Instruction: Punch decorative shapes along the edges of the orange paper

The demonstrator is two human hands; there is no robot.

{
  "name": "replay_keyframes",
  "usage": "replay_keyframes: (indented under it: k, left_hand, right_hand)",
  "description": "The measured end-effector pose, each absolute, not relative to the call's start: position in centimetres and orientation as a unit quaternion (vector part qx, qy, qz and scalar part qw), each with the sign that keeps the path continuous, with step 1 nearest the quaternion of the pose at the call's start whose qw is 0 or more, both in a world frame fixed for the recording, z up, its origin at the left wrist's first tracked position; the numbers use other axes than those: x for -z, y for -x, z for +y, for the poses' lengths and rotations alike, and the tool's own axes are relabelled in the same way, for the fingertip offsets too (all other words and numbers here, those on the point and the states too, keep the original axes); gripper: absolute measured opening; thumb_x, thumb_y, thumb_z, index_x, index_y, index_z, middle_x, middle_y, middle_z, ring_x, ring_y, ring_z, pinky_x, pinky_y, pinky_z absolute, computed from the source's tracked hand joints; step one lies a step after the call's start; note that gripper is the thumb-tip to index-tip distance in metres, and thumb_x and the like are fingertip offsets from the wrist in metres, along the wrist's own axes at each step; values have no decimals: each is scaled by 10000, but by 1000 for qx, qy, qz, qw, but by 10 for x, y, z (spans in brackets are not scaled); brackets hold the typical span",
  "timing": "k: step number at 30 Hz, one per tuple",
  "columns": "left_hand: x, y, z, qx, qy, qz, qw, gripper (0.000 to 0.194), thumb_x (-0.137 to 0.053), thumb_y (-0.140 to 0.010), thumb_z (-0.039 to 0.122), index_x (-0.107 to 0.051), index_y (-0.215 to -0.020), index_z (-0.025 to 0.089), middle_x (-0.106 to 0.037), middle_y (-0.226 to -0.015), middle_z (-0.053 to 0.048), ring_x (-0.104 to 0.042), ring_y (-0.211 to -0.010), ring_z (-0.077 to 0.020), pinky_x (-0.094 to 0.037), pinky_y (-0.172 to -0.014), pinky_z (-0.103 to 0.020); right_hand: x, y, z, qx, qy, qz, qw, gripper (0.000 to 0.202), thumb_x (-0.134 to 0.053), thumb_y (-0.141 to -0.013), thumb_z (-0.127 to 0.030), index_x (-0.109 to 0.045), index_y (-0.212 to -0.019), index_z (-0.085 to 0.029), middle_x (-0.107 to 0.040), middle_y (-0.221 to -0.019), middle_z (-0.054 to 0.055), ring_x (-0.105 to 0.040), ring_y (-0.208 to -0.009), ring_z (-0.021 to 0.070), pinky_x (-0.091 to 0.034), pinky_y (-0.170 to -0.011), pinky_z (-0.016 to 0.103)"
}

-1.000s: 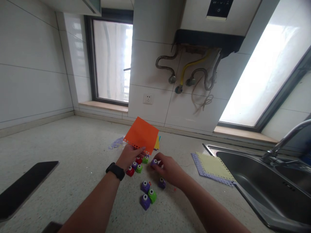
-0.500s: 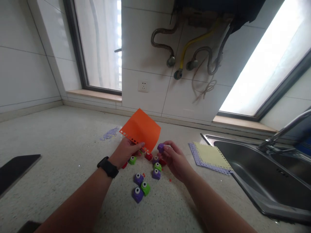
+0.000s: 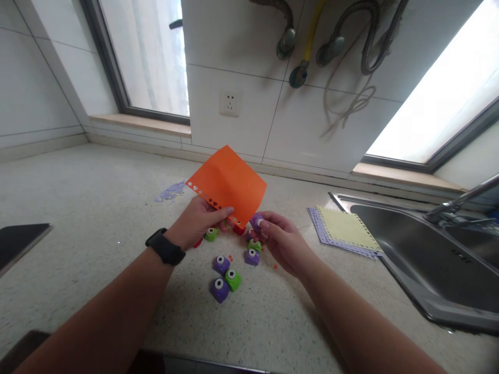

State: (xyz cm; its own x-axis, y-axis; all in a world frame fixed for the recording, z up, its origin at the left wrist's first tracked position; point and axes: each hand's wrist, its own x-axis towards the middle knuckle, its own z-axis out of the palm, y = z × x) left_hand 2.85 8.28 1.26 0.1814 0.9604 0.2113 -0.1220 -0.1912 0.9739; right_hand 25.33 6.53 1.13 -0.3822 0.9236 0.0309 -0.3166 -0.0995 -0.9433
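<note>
My left hand [image 3: 205, 218] pinches the near edge of an orange sheet of paper [image 3: 232, 179], thumb on top. Small shapes are punched in a row along that edge. In my right hand [image 3: 283, 236] is a purple craft punch [image 3: 257, 222], gripped at the sheet's right corner; whether the paper sits in its slot I cannot tell. Below the hands, several more punches lie on the counter: a green punch [image 3: 233, 279] between two purple ones, another purple punch [image 3: 252, 256], and a green punch [image 3: 211, 234] near my left fingers. A red punch [image 3: 239, 229] is partly hidden under the paper.
Punched yellow and lilac sheets [image 3: 346, 228] lie stacked at the right, beside the steel sink [image 3: 424, 270]. Lilac paper bits [image 3: 171, 191] are heaped at the back left. A dark flat object [image 3: 21, 241] lies at the far left. Orange scraps [image 3: 275, 266] dot the counter.
The view has tipped downward, showing the counter's front edge. My right hand has brought the purple punch closer to the orange paper's corner, now meeting it in view.
</note>
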Motion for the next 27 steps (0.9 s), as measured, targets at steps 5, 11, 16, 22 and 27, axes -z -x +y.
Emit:
replay_keyframes:
  k: [5,11,16,22,27]
  left_hand:
    - [-17,-28,79,-516,-564,374,525,209,-807,-829,328,-729,-898,146,-752,-678,-21,-630,-512,-96,-488,-473,-182]
    - [-20,-29,76,-513,-567,358,536,169,-799,-854,300,-730,-870,146,-752,-673,-13,-635,-510,-76,-488,-472,-155]
    - [-19,-29,76,-514,-570,347,539,156,-796,-861,289,-737,-894,148,-758,-676,-4,-639,-509,-68,-497,-478,-142]
    - [-17,-28,78,-515,-568,348,539,166,-805,-857,294,-743,-906,147,-770,-699,-9,-650,-518,-69,-513,-490,-136]
    - [-19,-30,77,-518,-570,340,539,156,-808,-852,283,-744,-888,145,-764,-689,-9,-664,-524,-79,-520,-484,-141]
  right_hand:
    - [-13,-253,65,-676,308,-493,454,253,-848,-770,-359,-750,-939,-198,-734,-822,18,-648,-704,123,-503,-677,273]
    - [-11,-252,66,-678,303,-494,452,230,-842,-793,-361,-754,-941,-208,-735,-839,21,-644,-712,120,-506,-699,283]
    - [-8,-253,67,-682,294,-486,461,223,-852,-790,-346,-765,-944,-210,-742,-853,22,-653,-719,116,-502,-687,265]
    - [-11,-253,65,-685,285,-485,463,241,-851,-785,-338,-764,-950,-185,-730,-816,21,-648,-688,106,-493,-646,238]
    - [-12,-252,65,-684,289,-486,462,247,-848,-778,-343,-758,-938,-177,-707,-778,17,-625,-657,107,-489,-629,247]
